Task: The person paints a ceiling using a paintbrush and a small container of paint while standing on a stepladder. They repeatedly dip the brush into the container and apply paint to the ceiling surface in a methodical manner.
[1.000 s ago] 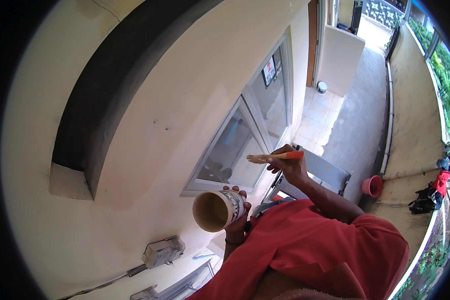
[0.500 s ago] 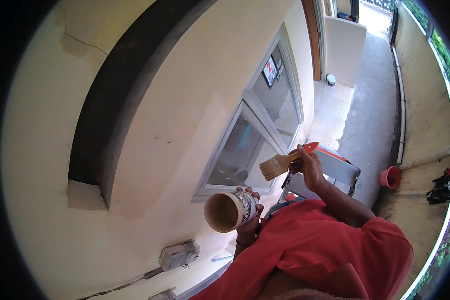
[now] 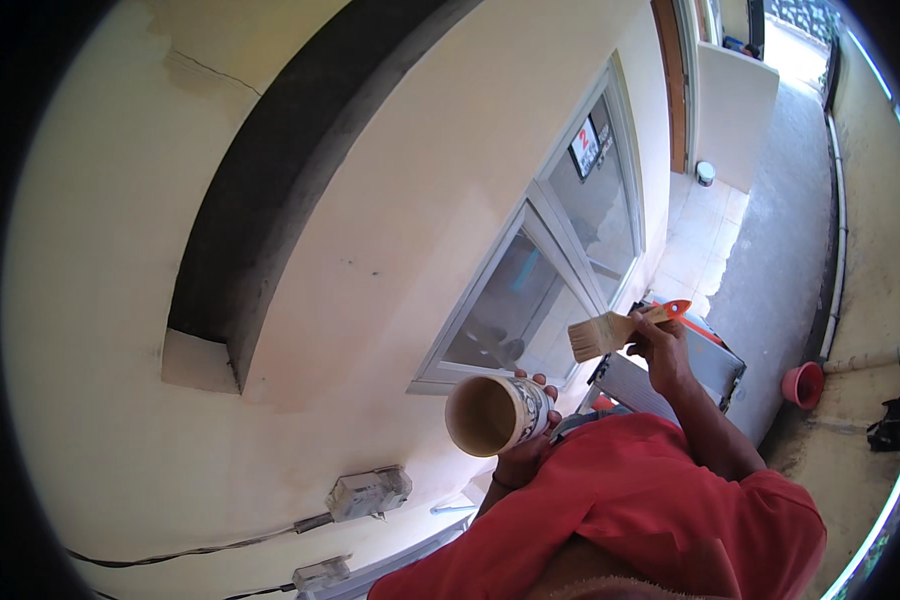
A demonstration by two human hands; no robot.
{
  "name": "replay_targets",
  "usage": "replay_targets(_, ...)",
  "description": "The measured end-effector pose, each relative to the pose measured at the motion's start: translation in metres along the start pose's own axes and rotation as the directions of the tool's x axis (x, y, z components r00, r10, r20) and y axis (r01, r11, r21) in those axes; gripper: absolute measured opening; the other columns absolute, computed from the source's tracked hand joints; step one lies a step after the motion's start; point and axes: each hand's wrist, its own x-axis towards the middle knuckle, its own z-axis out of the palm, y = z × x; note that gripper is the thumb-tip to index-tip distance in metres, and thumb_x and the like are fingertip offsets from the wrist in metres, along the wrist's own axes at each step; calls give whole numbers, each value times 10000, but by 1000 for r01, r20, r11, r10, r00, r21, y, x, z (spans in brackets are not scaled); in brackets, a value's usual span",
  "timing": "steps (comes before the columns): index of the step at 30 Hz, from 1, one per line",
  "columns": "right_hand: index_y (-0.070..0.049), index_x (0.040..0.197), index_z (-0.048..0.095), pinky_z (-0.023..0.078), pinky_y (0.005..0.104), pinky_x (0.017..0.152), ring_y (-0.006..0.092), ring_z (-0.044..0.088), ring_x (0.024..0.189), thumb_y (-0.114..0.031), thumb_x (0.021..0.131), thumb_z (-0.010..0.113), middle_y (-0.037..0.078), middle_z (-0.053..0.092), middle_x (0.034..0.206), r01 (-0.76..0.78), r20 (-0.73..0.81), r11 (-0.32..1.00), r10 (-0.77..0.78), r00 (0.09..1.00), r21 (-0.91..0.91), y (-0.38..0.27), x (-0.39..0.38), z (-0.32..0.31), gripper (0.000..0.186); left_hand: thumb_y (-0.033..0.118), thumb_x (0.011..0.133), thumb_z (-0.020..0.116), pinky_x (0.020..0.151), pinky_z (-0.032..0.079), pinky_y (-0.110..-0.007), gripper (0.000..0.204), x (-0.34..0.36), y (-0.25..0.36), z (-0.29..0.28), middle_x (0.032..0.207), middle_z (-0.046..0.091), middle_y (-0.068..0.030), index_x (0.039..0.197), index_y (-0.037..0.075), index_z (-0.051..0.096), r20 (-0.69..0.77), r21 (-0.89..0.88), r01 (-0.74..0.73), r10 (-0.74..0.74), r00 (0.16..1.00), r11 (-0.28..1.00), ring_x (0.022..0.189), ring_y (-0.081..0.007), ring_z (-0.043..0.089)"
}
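Note:
My left hand is wrapped round a pale printed cup, tilted so that its open mouth and beige-stained inside show. What lies at its bottom is hard to make out. In my right hand is a wide paintbrush, gripped by its wooden handle with an orange end. Its light bristles point left, above the cup and apart from it. Beyond both hands stands the cream wall, with a white-framed window set in it.
Below and beyond my right hand is a grey metal platform with an orange edge. A red bucket stands by the right-hand wall. Farther along are a small paint tin and a walkway. An electrical box with cables juts from the wall.
The whole view has shifted, so the wall, window and both hands sit farther right. The cup and the brush stay in the same hands, the brush still apart from the wall.

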Motion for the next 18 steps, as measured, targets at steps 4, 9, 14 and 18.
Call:
replay_targets(4,-28,1130,665,570,293,641,175,727,777,-165,998,729,80,715,931,25,34,999,-24,999,-36,-4,-2,3,200,507,1021,642,1031,514,-545,633,7,2,2,1502,509,-146,1539,158,540,45,-34,30,-28,999,999,1421,-349,458)
replay_targets(9,-28,1105,676,569,286,627,158,707,729,-178,1007,716,77,706,899,35,25,998,-33,999,-49,-6,-5,14,184,551,982,687,998,541,-564,682,6,-1,2,1460,553,-160,1509,142,546,32,-14,0,0,999,1000,1377,-370,510)
replay_targets(14,-15,1063,695,541,277,599,147,676,675,-203,1023,713,71,697,833,105,18,989,-104,994,-106,-12,-9,20,193,540,958,747,1022,556,-538,743,11,0,-4,1521,533,-183,1528,120,523,96,53,-9,4,995,999,1418,-389,495)
replay_targets(18,14,1037,710,547,274,564,150,676,622,-283,1040,726,90,712,779,185,11,961,-187,982,-207,-17,-12,19,297,538,957,749,1031,554,-537,752,14,0,-3,1524,533,-178,1534,117,516,119,27,22,-25,993,999,1438,-386,487)
